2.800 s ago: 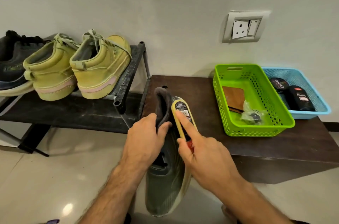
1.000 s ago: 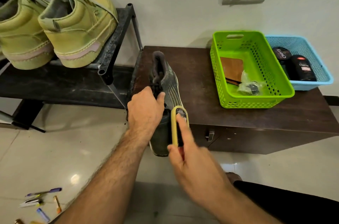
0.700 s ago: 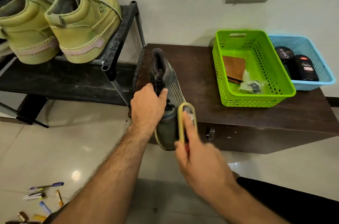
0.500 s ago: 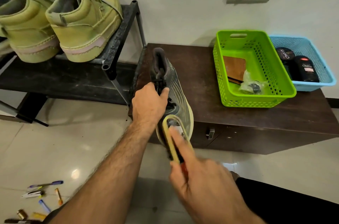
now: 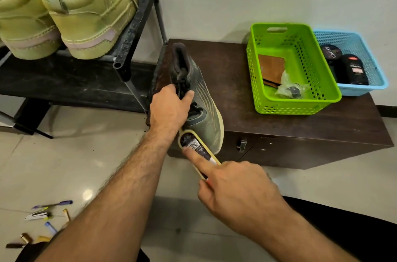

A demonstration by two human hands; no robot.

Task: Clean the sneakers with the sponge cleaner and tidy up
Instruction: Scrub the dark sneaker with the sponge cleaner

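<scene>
Since a moment ago the sponge cleaner [image 5: 198, 150] has slid from the sneaker's side panel down to its toe, and the right hand [image 5: 234, 186] is now working it at the front of the dark grey-green sneaker [image 5: 199, 102]. That hand is gripping the yellow-edged applicator with curled fingers while its index finger is lying straight along the labelled back, pressing the sponge face into the shoe. The left hand [image 5: 169, 107] is clutching the sneaker at the laces and tongue, thumb hooked over the top, holding it heel-up above the near-left corner of the dark wooden cabinet [image 5: 300, 124]. To do this pass well, the person is probably best keeping the finger pressure even and following the curve where the mesh meets the pale sole, turning the shoe with the left wrist rather than twisting the applicator. Open room is lying toward the floor and the person's lap; the metal shoe rack [image 5: 137, 25] with the olive high-tops [image 5: 90, 14] is standing just to the left, and the green basket [image 5: 322, 102] is sitting well apart on the right, beside the blue basket [image 5: 378, 81].
</scene>
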